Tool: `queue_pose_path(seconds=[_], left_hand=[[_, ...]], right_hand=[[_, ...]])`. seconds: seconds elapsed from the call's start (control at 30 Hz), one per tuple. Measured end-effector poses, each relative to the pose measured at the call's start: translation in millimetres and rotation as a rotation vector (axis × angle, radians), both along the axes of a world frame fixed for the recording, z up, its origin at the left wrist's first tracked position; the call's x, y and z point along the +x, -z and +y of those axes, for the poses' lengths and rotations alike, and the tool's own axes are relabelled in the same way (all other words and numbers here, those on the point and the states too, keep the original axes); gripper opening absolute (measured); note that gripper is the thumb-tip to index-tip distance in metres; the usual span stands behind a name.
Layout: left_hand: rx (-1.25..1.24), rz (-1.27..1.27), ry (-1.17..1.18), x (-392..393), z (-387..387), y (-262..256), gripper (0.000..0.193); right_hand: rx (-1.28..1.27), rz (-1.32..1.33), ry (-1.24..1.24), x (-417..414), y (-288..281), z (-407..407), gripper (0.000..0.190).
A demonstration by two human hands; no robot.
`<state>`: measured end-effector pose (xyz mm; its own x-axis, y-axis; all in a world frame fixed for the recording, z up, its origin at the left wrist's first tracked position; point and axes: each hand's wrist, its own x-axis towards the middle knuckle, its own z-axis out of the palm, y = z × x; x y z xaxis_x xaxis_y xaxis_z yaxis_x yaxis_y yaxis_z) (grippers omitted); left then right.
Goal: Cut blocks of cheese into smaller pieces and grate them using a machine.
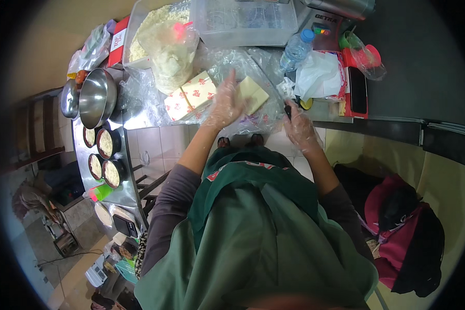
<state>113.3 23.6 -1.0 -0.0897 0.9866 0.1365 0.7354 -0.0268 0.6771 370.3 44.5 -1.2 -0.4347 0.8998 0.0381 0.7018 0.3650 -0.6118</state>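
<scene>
My left hand [226, 104], in a clear plastic glove, is spread beside an unwrapped pale yellow block of cheese [254, 95]. Its blurred thumb reaches over the block's near left side. To its left lies a second block in printed wrapping [192, 97] with a band around it. My right hand [301, 128], also gloved, grips the black handle [288, 111] of what looks like a long knife; a thin blade-like edge runs away from it over the plastic. Clear plastic sheeting [224, 60] lies under the blocks and hangs over the table's front edge.
Behind stand a bag of pale food [170, 66], a tub of grated cheese [139, 35] and a lidded clear container [248, 19]. A water bottle [297, 48] and phone [358, 91] are right. Left are a steel bowl [97, 99] and several filled round pans [112, 172].
</scene>
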Motion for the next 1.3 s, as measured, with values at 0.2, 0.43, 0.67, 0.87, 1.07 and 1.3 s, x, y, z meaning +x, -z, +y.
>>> queue_pose_path(seconds=[0.2, 0.43, 0.67, 0.87, 1.07, 1.3], left_hand=[[0.303, -0.024, -0.173, -19, 37, -50, 0.041], [0.250, 0.175, 0.012, -11, 77, -59, 0.031], [0.090, 0.216, 0.127, -14, 110, -1, 0.027], [-0.042, 0.440, 0.157, -7, 115, 11, 0.027], [-0.161, 0.287, 0.072, -7, 119, 19, 0.035], [-0.235, 0.477, -0.062, -15, 128, 59, 0.038]], right_hand=[[-0.046, -0.162, -0.113, -22, -22, -8, 0.030], [-0.057, -0.186, -0.146, -34, -12, -7, 0.031], [-0.160, -0.187, -0.167, -38, -3, -4, 0.032], [-0.262, -0.163, -0.117, -38, 8, -3, 0.034], [-0.241, -0.192, -0.162, -40, 34, 0, 0.034], [-0.143, -0.201, -0.140, -50, 53, 0, 0.034]])
